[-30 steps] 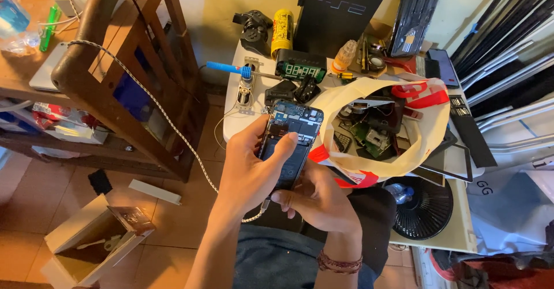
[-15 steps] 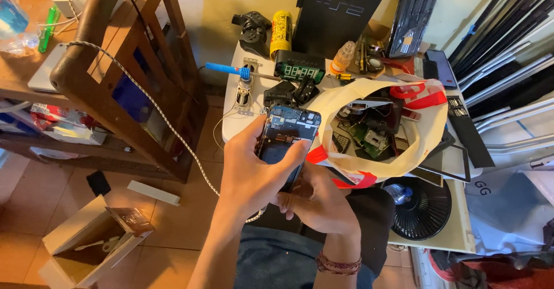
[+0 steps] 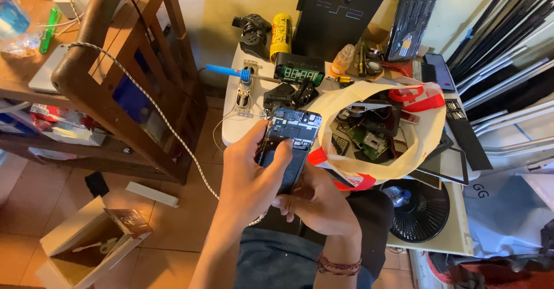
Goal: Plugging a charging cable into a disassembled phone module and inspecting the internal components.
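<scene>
Nearest, the right hand [image 3: 320, 205] cups the lower end of an opened phone [image 3: 288, 145] from beneath, while the left hand [image 3: 251, 176] wraps its side, thumb pressing the exposed back. Held in the air above the lap, it could slip and drop. Beyond, a plastic bag [image 3: 415, 133] of circuit parts sits on the white table [image 3: 234, 130]; the right fingers stay hidden

Both forearms are bare, no sleeves showing; a woven reddish-brown bracelet [image 3: 339, 264] circles the right wrist; blue jeans [image 3: 277, 266] cover the lap below; the fingers are ringless.
</scene>
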